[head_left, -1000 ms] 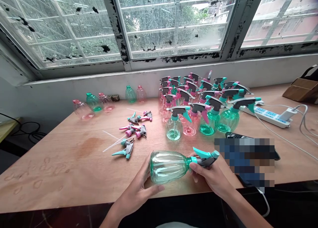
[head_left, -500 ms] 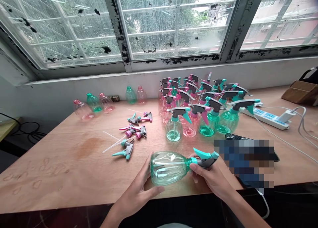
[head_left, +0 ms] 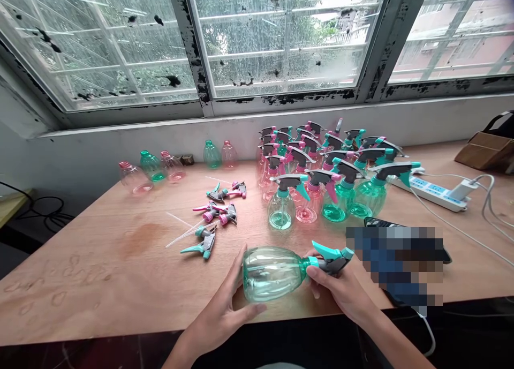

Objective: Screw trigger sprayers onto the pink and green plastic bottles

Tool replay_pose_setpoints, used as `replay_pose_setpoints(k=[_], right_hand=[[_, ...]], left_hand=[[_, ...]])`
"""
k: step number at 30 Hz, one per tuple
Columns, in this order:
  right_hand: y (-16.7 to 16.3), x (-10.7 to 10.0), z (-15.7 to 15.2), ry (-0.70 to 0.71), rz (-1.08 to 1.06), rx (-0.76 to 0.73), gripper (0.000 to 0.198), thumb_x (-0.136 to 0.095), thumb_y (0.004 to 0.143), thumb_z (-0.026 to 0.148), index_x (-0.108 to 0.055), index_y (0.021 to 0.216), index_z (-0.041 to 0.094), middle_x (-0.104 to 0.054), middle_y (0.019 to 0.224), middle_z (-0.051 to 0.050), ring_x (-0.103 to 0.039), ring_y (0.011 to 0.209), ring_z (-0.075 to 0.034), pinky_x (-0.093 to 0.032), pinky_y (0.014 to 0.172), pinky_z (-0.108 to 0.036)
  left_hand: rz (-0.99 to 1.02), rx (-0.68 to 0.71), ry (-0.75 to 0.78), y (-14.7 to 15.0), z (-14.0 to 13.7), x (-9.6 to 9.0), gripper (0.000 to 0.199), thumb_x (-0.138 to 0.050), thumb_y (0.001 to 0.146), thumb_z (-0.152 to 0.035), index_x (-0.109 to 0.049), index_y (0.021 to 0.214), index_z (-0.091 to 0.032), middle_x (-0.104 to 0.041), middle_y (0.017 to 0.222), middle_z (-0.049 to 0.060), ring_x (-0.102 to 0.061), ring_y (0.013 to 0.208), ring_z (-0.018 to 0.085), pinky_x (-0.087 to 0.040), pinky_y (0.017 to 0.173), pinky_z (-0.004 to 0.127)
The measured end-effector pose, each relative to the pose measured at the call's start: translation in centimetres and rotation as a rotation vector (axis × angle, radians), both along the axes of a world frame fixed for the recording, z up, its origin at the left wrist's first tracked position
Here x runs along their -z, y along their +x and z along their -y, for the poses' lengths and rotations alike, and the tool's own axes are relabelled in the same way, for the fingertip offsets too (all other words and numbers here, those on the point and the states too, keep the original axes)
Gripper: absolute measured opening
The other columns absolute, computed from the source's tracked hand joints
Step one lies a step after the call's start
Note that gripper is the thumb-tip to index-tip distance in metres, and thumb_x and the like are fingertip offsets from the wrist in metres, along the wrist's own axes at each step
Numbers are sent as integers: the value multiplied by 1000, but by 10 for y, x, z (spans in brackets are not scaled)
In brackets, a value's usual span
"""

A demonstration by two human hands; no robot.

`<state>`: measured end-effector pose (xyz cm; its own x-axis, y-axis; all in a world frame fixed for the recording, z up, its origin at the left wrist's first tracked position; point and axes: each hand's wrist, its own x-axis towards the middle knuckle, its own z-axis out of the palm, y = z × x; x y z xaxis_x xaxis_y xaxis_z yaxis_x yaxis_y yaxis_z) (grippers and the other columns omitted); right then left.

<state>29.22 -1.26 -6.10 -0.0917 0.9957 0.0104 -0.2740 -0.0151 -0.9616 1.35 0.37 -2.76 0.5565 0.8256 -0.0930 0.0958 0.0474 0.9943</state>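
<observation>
A clear green spray bottle (head_left: pixel 273 273) lies sideways between my hands just above the table's front edge, its base to the left. The turquoise and grey trigger head (head_left: pixel 332 257) sits on its neck, with the lever on top. My left hand (head_left: pixel 228 305) cups the base, thumb below it and fingers partly hidden behind. With thumb and fingers, my right hand (head_left: pixel 337 287) grips the collar at the neck. Loose pink trigger heads (head_left: pixel 219 212) and a turquoise trigger head (head_left: pixel 204 241) with thin tubes lie on the table to the left.
Several assembled spray bottles (head_left: pixel 307 200) stand grouped beyond my hands. Pink bottles (head_left: pixel 136 177) and green bottles (head_left: pixel 212 155) without heads stand near the wall. A phone (head_left: pixel 445 251), partly pixelated, a power strip (head_left: pixel 431 191) with cables and a brown box (head_left: pixel 485 150) are at the right.
</observation>
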Motion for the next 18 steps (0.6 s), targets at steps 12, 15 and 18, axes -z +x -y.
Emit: replay_pose_setpoints(k=[12,15,18], right_hand=[[1,-3,0,-7,-14,2,24,-77,89,42,-71,93,19,-67,67,3,-57,52,-11,-45,58,-28],[0,-4,0,-9,-24,1,24,-77,89,42,-70,96,20,-67,67,3,-57,52,-12,-44,58,-28],[0,-4,0,-9,-31,4,24,-76,89,41,-70,98,20,-67,66,3,-58,52,-12,-44,59,-28]], left_hand=[[4,7,-11,-1,1,-1,105,-72,92,-36,9,159,-41,-14,171,2,-20,156,30,-17,127,49],[-12,4,16,0,1,-1,101,-71,92,-37,4,160,-39,-16,171,3,-18,156,30,-14,128,50],[-8,4,30,2,1,-3,101,-70,93,-36,7,159,-41,-18,171,3,-23,155,30,-17,127,49]])
